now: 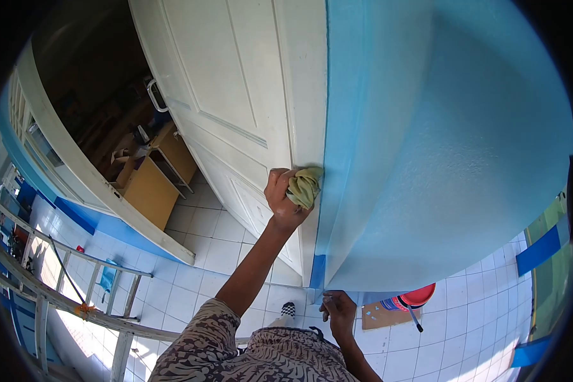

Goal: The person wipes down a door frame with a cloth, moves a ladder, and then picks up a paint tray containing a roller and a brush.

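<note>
My left hand is closed round a crumpled yellow-green cloth. It presses the cloth against the white door frame, right beside the edge of the light blue wall. Low in front of my body, my right hand hangs near the foot of that wall with its fingers curled. Whether anything is inside those fingers cannot be made out. The white panelled door stands ajar to the left of my left hand.
A red paint bucket sits on a piece of cardboard at the lower right, with a paintbrush by it. An aluminium ladder is at the left. Through the doorway stands a wooden desk. White tiles cover the floor.
</note>
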The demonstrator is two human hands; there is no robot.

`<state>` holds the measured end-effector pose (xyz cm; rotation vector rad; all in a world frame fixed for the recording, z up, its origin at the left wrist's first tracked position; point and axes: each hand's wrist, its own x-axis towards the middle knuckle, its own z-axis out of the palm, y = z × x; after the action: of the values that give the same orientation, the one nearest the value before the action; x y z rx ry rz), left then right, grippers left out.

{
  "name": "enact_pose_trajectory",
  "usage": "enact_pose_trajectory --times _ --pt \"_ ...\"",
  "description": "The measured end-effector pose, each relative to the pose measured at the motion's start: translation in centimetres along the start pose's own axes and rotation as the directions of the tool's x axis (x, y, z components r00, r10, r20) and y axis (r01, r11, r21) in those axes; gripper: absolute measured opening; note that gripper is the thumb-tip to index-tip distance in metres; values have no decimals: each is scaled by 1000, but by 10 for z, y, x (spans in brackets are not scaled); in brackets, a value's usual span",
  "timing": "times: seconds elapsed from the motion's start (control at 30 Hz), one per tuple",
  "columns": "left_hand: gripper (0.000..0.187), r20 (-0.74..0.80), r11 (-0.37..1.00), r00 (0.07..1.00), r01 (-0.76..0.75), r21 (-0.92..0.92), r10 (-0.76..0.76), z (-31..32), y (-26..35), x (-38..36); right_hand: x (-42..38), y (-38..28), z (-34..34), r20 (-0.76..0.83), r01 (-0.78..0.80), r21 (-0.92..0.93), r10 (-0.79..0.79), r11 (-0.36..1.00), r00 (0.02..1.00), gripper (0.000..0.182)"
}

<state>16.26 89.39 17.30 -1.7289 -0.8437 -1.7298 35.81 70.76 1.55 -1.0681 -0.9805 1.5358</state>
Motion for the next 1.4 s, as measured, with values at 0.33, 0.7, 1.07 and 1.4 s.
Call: enact_pose_trajectory --times 0.33,0.7,1.07,1.4 --pt "33 -17 994 994 -110 -13 110 8 -4 20 -2 9 10 59 -16 11 15 1000 998 13" --pt "29 -44 992 992 120 -24 -121 8 6 -2 -5 3 2 -10 37 -16 -38 999 999 8" --pt "23 -29 999 999 -27 22 27 8 -4 16 -9 7 4 32 -10 -20 10 1000 999 12" --pt "16 103 874 870 485 -16 -481 -27 20 -81 -15 5 5 44 22 -18 -21 1000 999 12"
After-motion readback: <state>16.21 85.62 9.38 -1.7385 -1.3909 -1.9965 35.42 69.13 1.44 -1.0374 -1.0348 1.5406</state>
